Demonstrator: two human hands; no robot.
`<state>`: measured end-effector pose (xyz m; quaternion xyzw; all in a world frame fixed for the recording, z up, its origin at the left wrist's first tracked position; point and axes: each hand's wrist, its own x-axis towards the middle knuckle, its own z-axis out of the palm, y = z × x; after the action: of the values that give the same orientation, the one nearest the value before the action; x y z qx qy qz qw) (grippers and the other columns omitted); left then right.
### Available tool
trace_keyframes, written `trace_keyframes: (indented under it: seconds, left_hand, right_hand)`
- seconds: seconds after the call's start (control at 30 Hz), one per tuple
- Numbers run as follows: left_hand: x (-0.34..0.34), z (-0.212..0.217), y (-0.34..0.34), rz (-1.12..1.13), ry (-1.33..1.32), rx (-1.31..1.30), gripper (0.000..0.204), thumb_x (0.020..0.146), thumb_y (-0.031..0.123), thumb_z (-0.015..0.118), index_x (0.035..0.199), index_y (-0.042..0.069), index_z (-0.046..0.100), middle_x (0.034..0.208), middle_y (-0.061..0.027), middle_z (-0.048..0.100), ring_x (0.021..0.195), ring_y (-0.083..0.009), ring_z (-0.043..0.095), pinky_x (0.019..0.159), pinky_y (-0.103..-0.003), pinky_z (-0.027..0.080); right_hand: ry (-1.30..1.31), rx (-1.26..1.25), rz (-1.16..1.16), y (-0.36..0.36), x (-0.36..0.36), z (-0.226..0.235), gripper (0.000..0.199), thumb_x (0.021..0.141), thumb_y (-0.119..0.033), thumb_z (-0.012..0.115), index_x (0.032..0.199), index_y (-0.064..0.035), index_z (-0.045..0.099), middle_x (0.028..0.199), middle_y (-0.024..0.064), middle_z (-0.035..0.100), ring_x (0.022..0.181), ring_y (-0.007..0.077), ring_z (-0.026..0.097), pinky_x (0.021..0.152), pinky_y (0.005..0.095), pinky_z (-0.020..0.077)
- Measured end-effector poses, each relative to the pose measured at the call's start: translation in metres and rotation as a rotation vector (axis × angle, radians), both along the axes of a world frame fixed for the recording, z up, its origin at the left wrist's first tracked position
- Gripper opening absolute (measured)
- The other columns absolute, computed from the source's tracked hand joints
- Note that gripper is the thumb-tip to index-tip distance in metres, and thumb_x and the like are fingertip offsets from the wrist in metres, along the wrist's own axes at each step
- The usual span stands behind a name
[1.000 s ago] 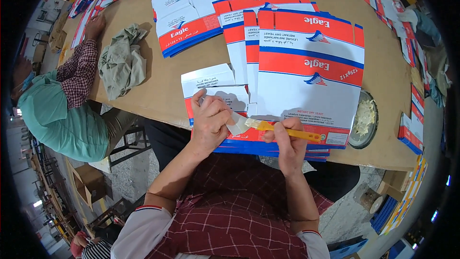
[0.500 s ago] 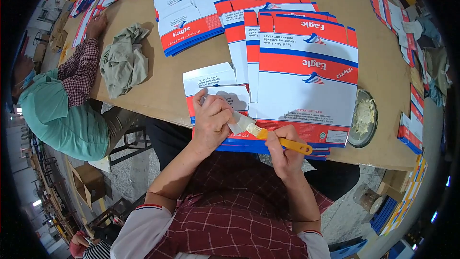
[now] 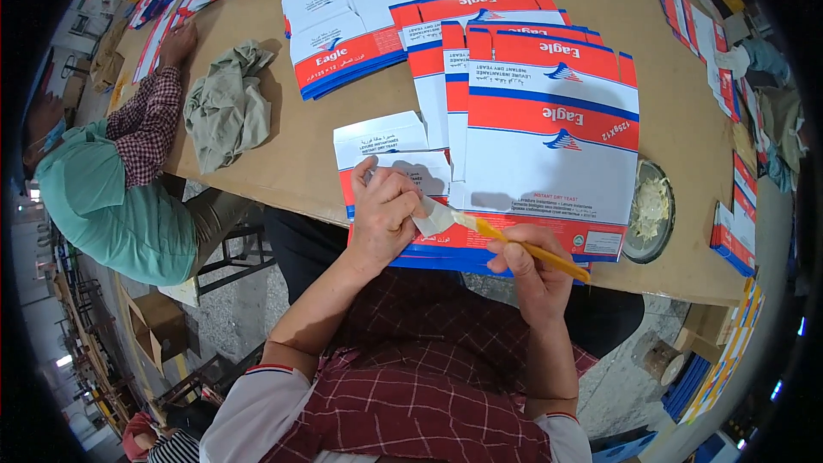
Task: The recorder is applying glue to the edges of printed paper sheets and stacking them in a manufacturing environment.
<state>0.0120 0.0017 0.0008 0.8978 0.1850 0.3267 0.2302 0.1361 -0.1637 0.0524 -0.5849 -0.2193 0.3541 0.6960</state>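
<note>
My left hand (image 3: 386, 210) has its fingers closed on a white carton flap (image 3: 435, 219) above the near edge of a flat carton pile. In my right hand (image 3: 536, 267) is a brush with a yellow handle (image 3: 549, 255). Its pale-smeared bristles (image 3: 463, 220) are at the flap's right end; whether they touch it I cannot tell. Under both hands lie flat printed cartons (image 3: 549, 171) in red, white and blue, overlapping in a fan. To their right stands a round dish (image 3: 634, 244) of creamy paste (image 3: 651, 208).
More flat cartons (image 3: 351, 51) lie farther back on the brown table (image 3: 296, 167). A crumpled grey-green cloth (image 3: 227, 107) rests at left, beside a seated co-worker in a green garment (image 3: 116, 206). Another person's gloved hand (image 3: 735, 60) is at the far right, near more cartons (image 3: 735, 227).
My right hand has moved right with the brush, drawing its bristles toward the flap's right end, and its grip has shifted along the handle. My left hand keeps its hold on the flap.
</note>
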Motion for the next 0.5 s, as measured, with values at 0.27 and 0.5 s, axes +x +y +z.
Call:
trace_keyframes:
  seconds: [0.27,0.5]
  left_hand:
    - [0.001,0.002,0.0,-0.012,0.012,-0.004,0.025,0.054,-0.009,0.062,0.06,0.012,0.05,0.072,0.0007,0.049,0.078,-0.0165,0.052,0.094,-0.044,0.027]
    - [0.0,0.001,0.0,-0.004,0.016,-0.006,0.025,0.053,-0.01,0.061,0.06,0.012,0.05,0.072,0.0008,0.049,0.079,-0.0168,0.052,0.094,-0.044,0.027]
  right_hand:
    - [-0.357,-0.018,0.144,-0.004,-0.001,-0.026,0.005,0.083,-0.003,0.054,0.085,0.0004,0.057,0.08,0.0092,0.06,0.07,0.0123,0.057,0.064,0.0234,0.0467]
    - [-0.238,-0.112,0.09,-0.004,0.001,-0.023,0.006,0.08,-0.004,0.06,0.085,-0.0007,0.058,0.075,0.0073,0.061,0.067,0.0107,0.057,0.059,0.023,0.0447]
